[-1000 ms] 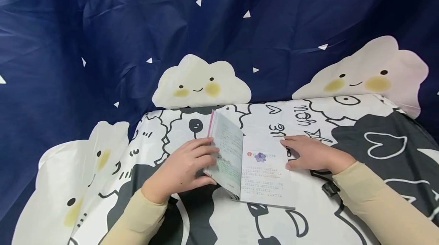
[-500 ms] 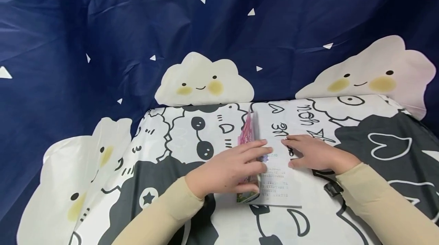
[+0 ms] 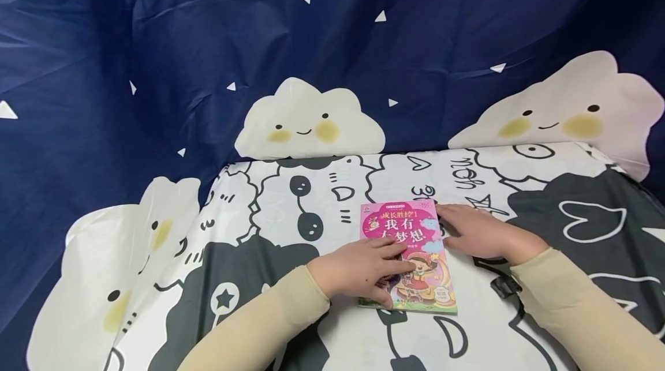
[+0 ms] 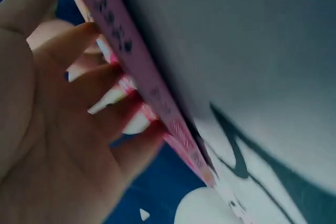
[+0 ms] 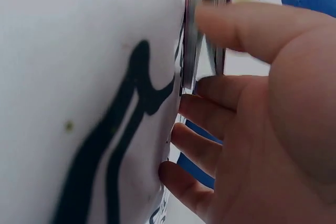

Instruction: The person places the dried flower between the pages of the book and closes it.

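A pink paperback book (image 3: 433, 281) with white Chinese lettering and a cartoon girl lies closed on the printed cloth. My left hand (image 3: 358, 270) rests across the left part of its cover, fingers extended. The left wrist view shows the pink spine (image 4: 142, 66) beside this hand, its fingertips on the cover. Along the book's right edge lies my right hand (image 3: 483, 235), fingers loosely extended toward the upper corner. Seen from the right wrist, the page edges (image 5: 194, 30) stand slightly parted near the thumb, and the other fingertips meet the cloth.
A white cloth (image 3: 405, 336) with black cartoon drawings covers the surface under the book. Behind it hangs a dark blue curtain (image 3: 332, 30) with white triangles and smiling clouds. A black strap piece (image 3: 505, 286) shows under the right wrist.
The book was open with text pages showing. My left hand has swung its left half over to the right, so the pink cover now faces up. My right hand has barely moved.
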`<state>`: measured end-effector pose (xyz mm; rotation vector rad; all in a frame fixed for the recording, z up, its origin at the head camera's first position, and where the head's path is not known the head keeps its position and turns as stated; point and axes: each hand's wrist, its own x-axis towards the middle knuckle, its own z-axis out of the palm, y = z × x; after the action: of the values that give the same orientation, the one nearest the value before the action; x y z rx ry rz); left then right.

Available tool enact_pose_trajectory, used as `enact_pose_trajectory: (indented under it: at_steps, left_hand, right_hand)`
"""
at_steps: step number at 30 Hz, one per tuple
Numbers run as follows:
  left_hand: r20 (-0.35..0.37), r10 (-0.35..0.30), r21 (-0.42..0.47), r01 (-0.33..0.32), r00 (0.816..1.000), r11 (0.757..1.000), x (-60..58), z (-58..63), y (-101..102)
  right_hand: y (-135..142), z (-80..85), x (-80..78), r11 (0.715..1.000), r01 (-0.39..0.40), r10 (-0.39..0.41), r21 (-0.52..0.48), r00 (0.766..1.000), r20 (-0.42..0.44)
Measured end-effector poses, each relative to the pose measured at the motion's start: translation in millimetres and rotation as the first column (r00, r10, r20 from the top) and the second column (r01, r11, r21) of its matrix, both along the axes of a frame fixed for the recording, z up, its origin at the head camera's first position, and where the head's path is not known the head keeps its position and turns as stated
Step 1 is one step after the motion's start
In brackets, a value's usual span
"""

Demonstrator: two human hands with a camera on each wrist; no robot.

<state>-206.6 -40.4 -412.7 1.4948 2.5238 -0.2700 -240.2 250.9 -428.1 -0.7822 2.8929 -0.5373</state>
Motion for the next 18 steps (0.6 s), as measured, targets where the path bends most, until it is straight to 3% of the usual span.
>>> enact_pose_trajectory:
  at_steps: [5,8,11,18]
  left_hand:
    - [0.026,0.214,-0.009,-0.213,0.977,0.977,-5.0,0.7,-3.5]
    - [0.01,0.294,-0.014,-0.294,0.956,0.956,-6.4,-0.4,-4.8]
    - [0.006,0.332,-0.018,-0.332,0.943,0.943,-7.6,-2.2,-6.3]
    - [-0.011,0.323,-0.002,-0.323,0.946,0.946,-8.0,-5.2,-7.5]
  right_hand:
    - [-1.4,4.5,0.8,0.998,0.038,-0.035,-0.045,0.997,0.069]
    - [-1.8,3.5,1.5,0.999,0.033,-0.032,-0.026,0.997,0.064]
    - [-3.5,0.8,1.8,1.0,0.014,-0.015,0.021,0.999,0.032]
    - [-10.4,0.8,1.1,0.994,0.046,-0.05,0.103,0.998,0.041]
